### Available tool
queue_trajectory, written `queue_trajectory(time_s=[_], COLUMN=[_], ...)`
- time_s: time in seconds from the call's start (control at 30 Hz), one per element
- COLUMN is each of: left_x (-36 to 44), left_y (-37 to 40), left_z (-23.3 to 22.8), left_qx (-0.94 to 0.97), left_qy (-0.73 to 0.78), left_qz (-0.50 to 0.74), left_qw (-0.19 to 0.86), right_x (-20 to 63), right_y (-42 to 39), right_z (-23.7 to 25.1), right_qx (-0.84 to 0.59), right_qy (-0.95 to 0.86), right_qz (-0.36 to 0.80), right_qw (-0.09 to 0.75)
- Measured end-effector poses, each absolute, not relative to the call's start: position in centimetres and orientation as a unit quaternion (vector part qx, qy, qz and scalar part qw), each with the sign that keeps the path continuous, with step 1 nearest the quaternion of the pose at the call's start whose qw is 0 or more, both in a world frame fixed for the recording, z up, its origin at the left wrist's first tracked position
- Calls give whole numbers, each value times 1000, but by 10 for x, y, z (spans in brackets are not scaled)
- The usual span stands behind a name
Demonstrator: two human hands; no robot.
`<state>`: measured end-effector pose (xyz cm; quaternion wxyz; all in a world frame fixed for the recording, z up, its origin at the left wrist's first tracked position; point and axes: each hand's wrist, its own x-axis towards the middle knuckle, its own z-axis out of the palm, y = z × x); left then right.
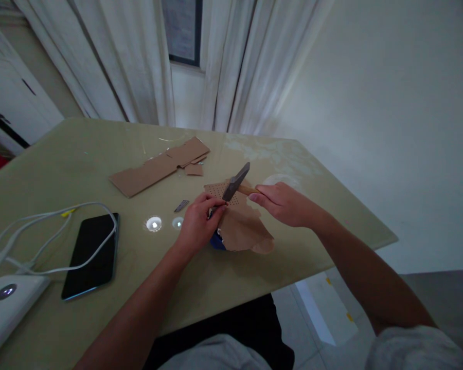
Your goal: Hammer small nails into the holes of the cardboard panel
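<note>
My right hand (280,204) is wrapped round the wooden handle of a hammer (236,182). The hammer's dark metal head slants down, its lower end right by the fingertips of my left hand (199,221). Those fingers are pinched together over the near left part of a brown cardboard piece (247,226); whatever is between them is too small to make out. Rows of small holes run across the far part of this cardboard, and its edges are torn. Under its left side shows a blue object (217,240), mostly hidden.
Left of my left hand lies a small cluster of thin grey metal pieces (181,206). Long cardboard strips (158,169) rest farther back. A black phone (90,257), a white cable (57,213) and a white power strip (15,308) occupy the table's (146,308) left side.
</note>
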<state>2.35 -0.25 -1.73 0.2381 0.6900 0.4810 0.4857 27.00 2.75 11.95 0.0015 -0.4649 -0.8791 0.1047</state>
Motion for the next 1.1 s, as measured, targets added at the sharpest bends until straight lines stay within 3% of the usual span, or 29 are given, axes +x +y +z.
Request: queue_trajectory(time_s=[0.2, 0.4, 0.6, 0.77, 0.97, 1.1], left_x=[24, 23, 23, 22, 23, 23], left_y=[-3, -2, -2, -3, -6, -7], left_z=[-18, -18, -19, -19, -18, -17], left_qx=[684, 691, 688, 693, 690, 693], left_qy=[482, 484, 484, 499, 504, 511], left_qz=[491, 480, 485, 470, 469, 459], left_qw=[241, 240, 238, 225, 223, 218], right_x=[271, 266, 266, 265, 267, 265], right_y=[26, 24, 22, 22, 22, 21], right_z=[124, 119, 123, 116, 119, 114], right_qx=[-469, -459, -474, -473, -483, -486], right_qy=[-874, -885, -876, -877, -871, -868], right_qz=[119, 63, 88, 72, 87, 96], right_qw=[48, -33, 17, -36, -4, -31])
